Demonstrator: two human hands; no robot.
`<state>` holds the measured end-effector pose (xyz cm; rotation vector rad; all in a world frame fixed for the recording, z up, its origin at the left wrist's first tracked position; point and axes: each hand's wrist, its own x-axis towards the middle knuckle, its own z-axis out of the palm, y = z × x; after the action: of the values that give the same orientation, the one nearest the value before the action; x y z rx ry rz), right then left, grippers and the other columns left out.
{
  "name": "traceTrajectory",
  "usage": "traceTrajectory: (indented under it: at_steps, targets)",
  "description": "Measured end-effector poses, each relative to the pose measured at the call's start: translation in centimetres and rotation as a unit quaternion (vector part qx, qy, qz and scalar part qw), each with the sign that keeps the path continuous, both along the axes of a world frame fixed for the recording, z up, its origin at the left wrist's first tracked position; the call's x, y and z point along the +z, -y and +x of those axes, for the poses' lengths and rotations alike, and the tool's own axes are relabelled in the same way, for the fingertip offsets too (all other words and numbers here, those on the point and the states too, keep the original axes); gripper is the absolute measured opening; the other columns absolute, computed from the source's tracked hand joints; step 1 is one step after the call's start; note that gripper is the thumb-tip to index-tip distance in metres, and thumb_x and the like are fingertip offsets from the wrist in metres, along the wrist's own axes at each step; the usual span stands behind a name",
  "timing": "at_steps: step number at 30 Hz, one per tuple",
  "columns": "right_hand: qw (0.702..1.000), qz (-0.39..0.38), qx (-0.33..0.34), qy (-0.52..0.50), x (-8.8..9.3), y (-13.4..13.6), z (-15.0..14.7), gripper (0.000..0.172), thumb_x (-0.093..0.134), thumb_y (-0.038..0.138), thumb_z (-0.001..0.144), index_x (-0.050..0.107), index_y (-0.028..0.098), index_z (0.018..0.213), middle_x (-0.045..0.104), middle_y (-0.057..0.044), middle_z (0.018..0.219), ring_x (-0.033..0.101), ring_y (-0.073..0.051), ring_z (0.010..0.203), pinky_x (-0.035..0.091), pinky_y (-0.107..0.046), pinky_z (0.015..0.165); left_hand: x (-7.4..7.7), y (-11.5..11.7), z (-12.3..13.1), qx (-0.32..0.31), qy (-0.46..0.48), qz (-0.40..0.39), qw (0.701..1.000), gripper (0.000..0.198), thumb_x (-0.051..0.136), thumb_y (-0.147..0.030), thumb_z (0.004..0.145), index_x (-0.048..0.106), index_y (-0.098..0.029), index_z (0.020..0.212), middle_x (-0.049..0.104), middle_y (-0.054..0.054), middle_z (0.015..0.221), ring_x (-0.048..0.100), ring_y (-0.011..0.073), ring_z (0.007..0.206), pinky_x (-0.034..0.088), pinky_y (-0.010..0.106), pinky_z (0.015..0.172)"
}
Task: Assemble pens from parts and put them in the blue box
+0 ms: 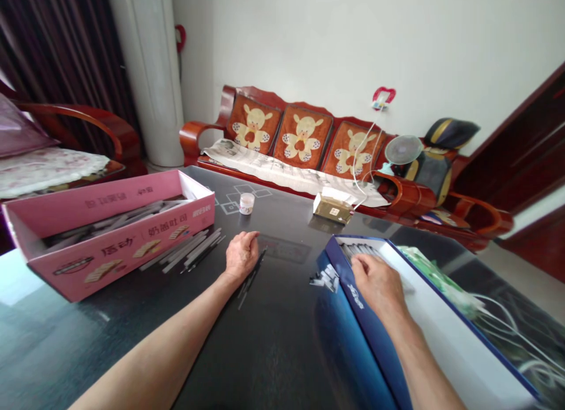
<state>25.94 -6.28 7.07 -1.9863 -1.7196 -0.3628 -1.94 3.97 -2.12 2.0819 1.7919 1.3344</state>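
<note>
My left hand (242, 254) rests on the dark table with its fingers curled closed. Whatever those fingers hold, if anything, is hidden. Beside it lie several thin dark sticks like pen refills (251, 280). My right hand (378, 283) is over the near wall of a blue box (353, 298), its fingers curled down and their tips out of sight. Inside that box, just beyond the hand, sits a row of grey pen-like sticks (359, 248). Small clear and black pieces like pen caps (326, 277) lie outside the box, to its left.
On the left stands a pink carton (136, 239) with many grey sticks inside; more pale and dark sticks (189, 251) lie against it. A small white jar (246, 203) and a tissue box (333, 207) stand farther back. Green plastic packaging and white cable (503, 316) lie right.
</note>
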Motion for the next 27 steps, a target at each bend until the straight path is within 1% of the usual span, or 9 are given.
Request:
traceTrajectory:
  at_steps: [2, 5, 7, 10, 12, 15, 19, 24, 27]
  targets:
    - [0.991, 0.074, 0.088, -0.061, -1.3, 0.0, -3.2, 0.025, 0.046, 0.031, 0.085, 0.067, 0.019, 0.088, 0.068, -0.007, 0.087, 0.062, -0.019, 0.078, 0.045, -0.028, 0.071, 0.1, 0.2, 0.1, -0.002, -0.022, -0.012, 1.000, 0.026, 0.045, -0.017, 0.085, 0.069, -0.020, 0.097, 0.065, 0.005, 0.082, 0.060, 0.0181, 0.083, 0.044, 0.026, 0.077]
    - [0.966, 0.085, 0.194, -0.150, -4.7, -0.4, -8.1, 0.023, 0.044, 0.027, 0.088, 0.065, 0.019, 0.092, 0.067, -0.006, 0.085, 0.062, -0.017, 0.077, 0.047, -0.026, 0.072, 0.1, 0.2, 0.1, -0.002, -0.040, -0.016, 0.999, 0.027, 0.045, -0.017, 0.085, 0.069, -0.020, 0.097, 0.065, 0.005, 0.083, 0.059, 0.0179, 0.084, 0.044, 0.026, 0.078]
    - [0.954, 0.080, 0.227, -0.177, -6.9, -0.7, -10.1, 0.022, 0.043, 0.024, 0.089, 0.064, 0.018, 0.091, 0.066, -0.006, 0.085, 0.063, -0.017, 0.079, 0.047, -0.026, 0.073, 0.1, 0.2, 0.0, 0.000, -0.047, -0.017, 0.999, 0.027, 0.044, -0.016, 0.085, 0.069, -0.020, 0.097, 0.064, 0.005, 0.083, 0.059, 0.0178, 0.084, 0.044, 0.026, 0.077]
    - [0.949, 0.073, 0.238, -0.193, -9.1, -1.2, -10.8, 0.021, 0.043, 0.022, 0.088, 0.064, 0.018, 0.091, 0.066, -0.006, 0.085, 0.063, -0.018, 0.079, 0.047, -0.027, 0.074, -0.1, 0.2, 0.0, 0.000, -0.059, -0.012, 0.998, 0.028, 0.043, -0.017, 0.086, 0.068, -0.020, 0.098, 0.064, 0.005, 0.083, 0.059, 0.0177, 0.084, 0.044, 0.026, 0.077]
    - [0.950, 0.070, 0.233, -0.197, -9.5, -1.5, -10.6, 0.021, 0.043, 0.021, 0.088, 0.064, 0.018, 0.090, 0.066, -0.006, 0.085, 0.063, -0.018, 0.079, 0.047, -0.027, 0.074, -0.2, 0.3, 0.1, -0.001, -0.072, -0.008, 0.997, 0.028, 0.043, -0.018, 0.087, 0.067, -0.021, 0.100, 0.064, 0.005, 0.084, 0.059, 0.0176, 0.084, 0.043, 0.026, 0.078]
    - [0.952, 0.058, 0.229, -0.195, -9.4, -1.6, -10.3, 0.020, 0.043, 0.020, 0.087, 0.063, 0.019, 0.088, 0.066, -0.006, 0.084, 0.062, -0.018, 0.078, 0.046, -0.027, 0.074, 0.1, 0.7, 0.3, 0.011, -0.104, -0.010, 0.995, 0.029, 0.041, -0.019, 0.088, 0.067, -0.022, 0.102, 0.064, 0.005, 0.085, 0.058, 0.0178, 0.084, 0.043, 0.027, 0.078]
    - [0.952, 0.046, 0.230, -0.197, -9.1, -1.5, -10.5, 0.020, 0.043, 0.018, 0.087, 0.063, 0.019, 0.087, 0.064, -0.005, 0.082, 0.061, -0.017, 0.078, 0.045, -0.026, 0.073, 2.2, 0.7, -0.9, 0.040, -0.185, -0.041, 0.981, 0.031, 0.041, -0.023, 0.088, 0.066, -0.022, 0.106, 0.064, 0.007, 0.090, 0.058, 0.0206, 0.088, 0.044, 0.030, 0.080]
    - [0.954, 0.038, 0.227, -0.192, -9.1, -1.4, -10.6, 0.020, 0.042, 0.018, 0.087, 0.063, 0.019, 0.087, 0.063, -0.005, 0.083, 0.061, -0.017, 0.077, 0.044, -0.025, 0.073, 6.0, -1.0, -5.3, 0.083, -0.285, -0.206, 0.932, 0.030, 0.041, -0.023, 0.085, 0.068, -0.017, 0.098, 0.064, 0.014, 0.104, 0.058, 0.0276, 0.100, 0.048, 0.034, 0.078]
    - [0.956, 0.034, 0.224, -0.185, -9.2, -1.5, -10.6, 0.020, 0.043, 0.018, 0.087, 0.063, 0.019, 0.087, 0.063, -0.005, 0.084, 0.061, -0.016, 0.078, 0.044, -0.025, 0.074, 6.8, -1.9, -7.5, 0.084, -0.287, -0.256, 0.919, 0.022, 0.052, -0.022, 0.078, 0.070, -0.014, 0.088, 0.067, 0.016, 0.096, 0.063, 0.0274, 0.092, 0.049, 0.033, 0.076]
